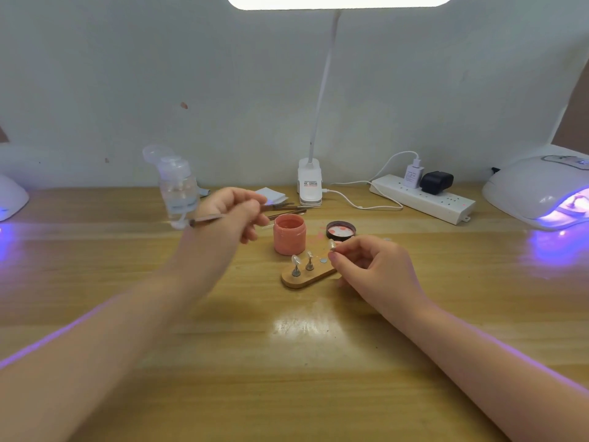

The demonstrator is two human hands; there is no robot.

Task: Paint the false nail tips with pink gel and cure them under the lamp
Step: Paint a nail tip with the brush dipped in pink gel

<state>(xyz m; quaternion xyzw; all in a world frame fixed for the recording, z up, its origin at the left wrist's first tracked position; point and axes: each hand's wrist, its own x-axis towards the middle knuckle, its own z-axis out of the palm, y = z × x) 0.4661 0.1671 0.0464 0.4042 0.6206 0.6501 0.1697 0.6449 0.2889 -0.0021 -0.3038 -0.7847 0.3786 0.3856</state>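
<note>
Wooden bench (318, 378) across the whole lower view, pale wall behind. White curing lamp (538, 189) at the far right edge, glowing violet from its mouth; part of a second lamp (11, 197) at the far left, casting the same violet on the wood. Clip-on desk light (309, 181) at the back centre, stalk rising to a bright head at the top edge. White power strip (424, 199) to its right, carrying a white charger and a black plug. Clear pump bottle (177, 186) back left, blurred. Left hand (232, 215) raised over the bench beside the bottle, fingers curled round a thin brush (207, 221), the handle sticking out to the left. Right hand (369, 266) low near the centre, thumb and fingers pinching one false nail tip (332, 244) on its small stand. Open pink gel jar (289, 233) just behind the wooden holder (306, 277); jar lid (341, 231) lying inside-up to the jar's right, smeared pink. Two more clear tips (296, 260) upright on metal pegs at the left end of the holder. Spare brushes (287, 207) lying flat behind the jar, next to a white pad.
</note>
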